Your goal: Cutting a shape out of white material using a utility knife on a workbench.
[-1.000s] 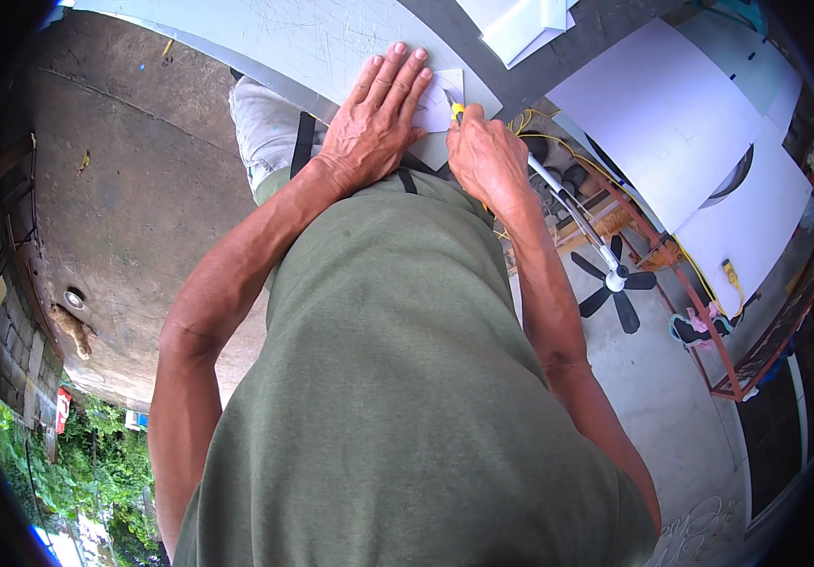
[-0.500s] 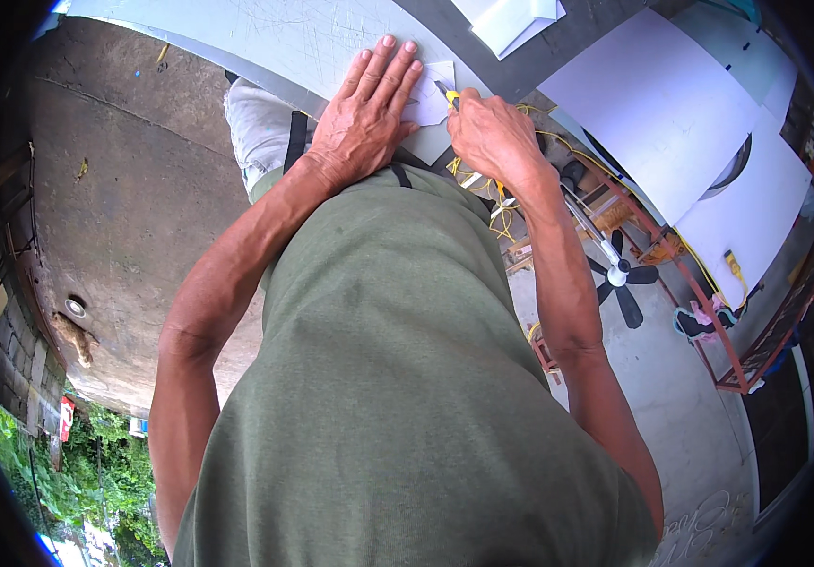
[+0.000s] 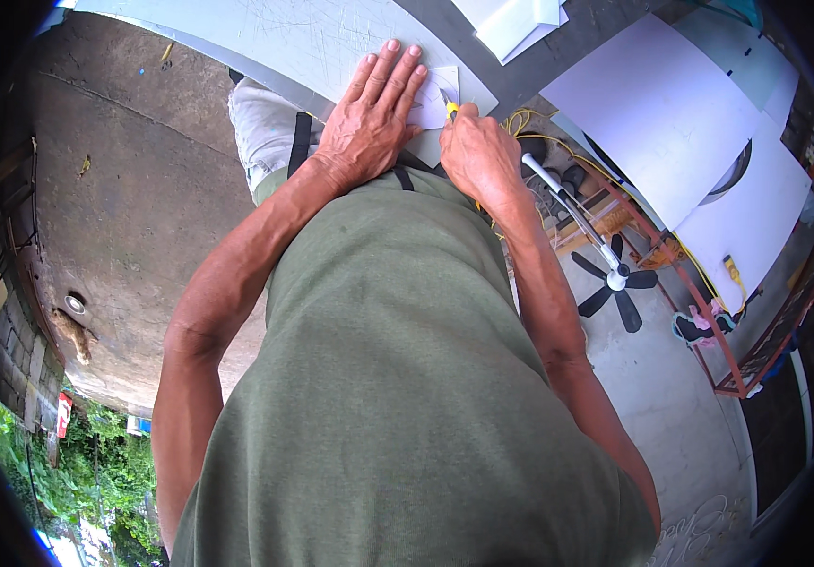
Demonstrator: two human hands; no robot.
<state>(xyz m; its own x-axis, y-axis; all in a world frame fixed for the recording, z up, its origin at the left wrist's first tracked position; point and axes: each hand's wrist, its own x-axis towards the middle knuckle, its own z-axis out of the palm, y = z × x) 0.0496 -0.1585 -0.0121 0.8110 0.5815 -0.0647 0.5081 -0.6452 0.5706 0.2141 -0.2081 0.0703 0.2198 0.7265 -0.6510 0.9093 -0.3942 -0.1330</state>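
My left hand (image 3: 369, 118) lies flat, fingers stretched out, on a small white piece of sheet (image 3: 442, 83) and the surface beneath it. Dark marks or cut shapes show on that piece beside my fingers. My right hand (image 3: 478, 151) is closed round a yellow utility knife (image 3: 451, 109). The knife's blade points up and to the left, its tip over the white piece; whether it touches cannot be made out. Under both lies a scratched pale grey board (image 3: 312, 38) at the table's near edge.
Folded white sheets (image 3: 516, 28) lie on the dark tabletop (image 3: 596, 21) beyond. Large white sheets (image 3: 653, 104) cover a reddish metal frame (image 3: 700, 331) at the right. A black-bladed fan (image 3: 617, 280) and yellow cords (image 3: 520, 121) are below my right arm's side. Concrete floor (image 3: 123, 189) is at left.
My right hand has moved a little left and down with the utility knife, drawing the blade nearer my left fingers. My left hand stays pressed on the white piece.
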